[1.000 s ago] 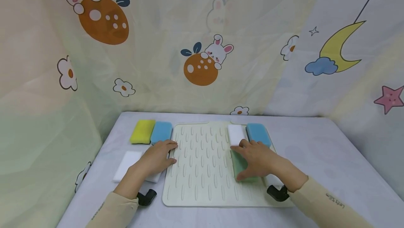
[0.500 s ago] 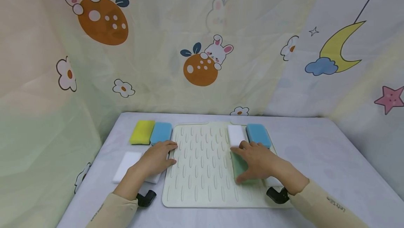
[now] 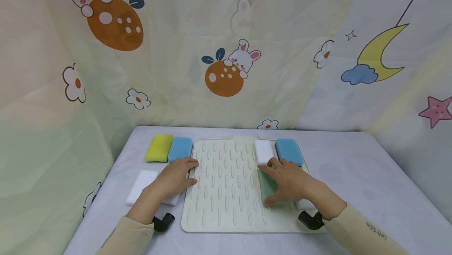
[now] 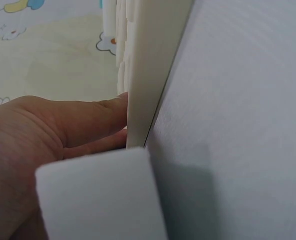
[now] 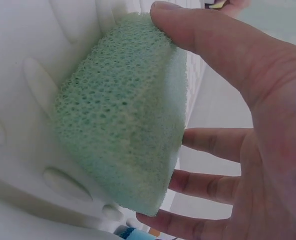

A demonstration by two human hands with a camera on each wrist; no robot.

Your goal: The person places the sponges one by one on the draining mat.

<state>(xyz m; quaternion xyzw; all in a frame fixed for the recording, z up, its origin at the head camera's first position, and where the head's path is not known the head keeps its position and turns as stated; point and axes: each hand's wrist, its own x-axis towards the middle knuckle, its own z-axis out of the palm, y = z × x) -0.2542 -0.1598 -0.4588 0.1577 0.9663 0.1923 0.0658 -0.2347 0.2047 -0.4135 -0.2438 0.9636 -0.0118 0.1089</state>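
My right hand point(image 3: 287, 180) grips a green porous sponge point(image 3: 267, 186) on the right part of the cream ridged mat point(image 3: 222, 192). In the right wrist view, thumb and fingers lie along opposite sides of the sponge point(image 5: 120, 115). My left hand point(image 3: 174, 178) rests at the mat's left edge. Its thumb and fingertips touch the rim point(image 4: 150, 65) in the left wrist view and curl round nothing. Under the left wrist lies a white sponge block point(image 4: 97, 197), partly hidden. Behind the green sponge, a white sponge point(image 3: 264, 151) and a blue sponge point(image 3: 289, 151) lie on the mat.
Left of the mat, a yellow sponge point(image 3: 159, 148) and another blue sponge point(image 3: 181, 149) sit side by side. A white block point(image 3: 143, 184) lies nearer. Another white piece point(image 3: 306, 204) shows under the right wrist. A printed curtain point(image 3: 176, 82) stands behind the table point(image 3: 353, 176).
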